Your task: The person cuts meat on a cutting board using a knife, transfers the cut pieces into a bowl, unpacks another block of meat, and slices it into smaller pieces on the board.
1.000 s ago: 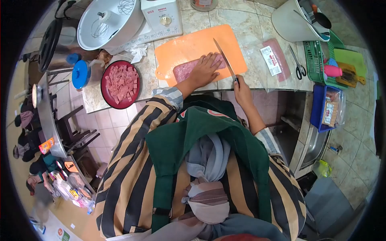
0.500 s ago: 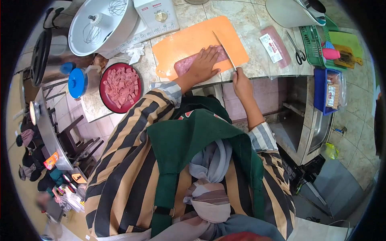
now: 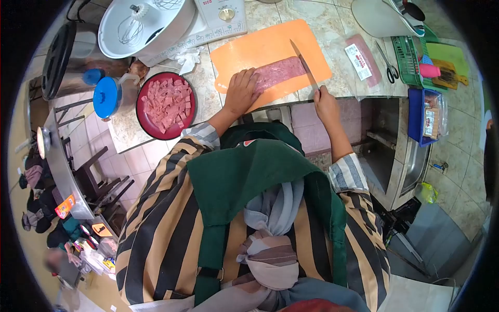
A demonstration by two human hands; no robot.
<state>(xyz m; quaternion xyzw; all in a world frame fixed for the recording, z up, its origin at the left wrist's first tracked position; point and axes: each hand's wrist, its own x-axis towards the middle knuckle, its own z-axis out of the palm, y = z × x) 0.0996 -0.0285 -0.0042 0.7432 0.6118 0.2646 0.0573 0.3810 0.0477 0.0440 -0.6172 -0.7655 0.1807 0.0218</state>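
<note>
An orange cutting board (image 3: 241, 49) lies on the counter with a pink slab of processed meat (image 3: 280, 72) on it. My left hand (image 3: 241, 92) is closed over the slab's left end, hiding that end. My right hand (image 3: 327, 104) grips the handle of a knife (image 3: 304, 63). The blade points away from me, at the slab's right end. To the left, a dark red plate (image 3: 139, 114) bears many small cubes of pink meat (image 3: 167, 104).
A sealed meat pack (image 3: 362, 65) and black-handled scissors (image 3: 392, 73) lie right of the board. A mixer (image 3: 221, 26) with a white bowl (image 3: 112, 39) stands behind left. A blue-lidded jug (image 3: 106, 98) is beside the plate; a green basket (image 3: 407, 65) is far right.
My left hand has slid from the middle of the slab to its left end, uncovering the middle. The knife stays at the slab's right end. The whole view has shifted slightly.
</note>
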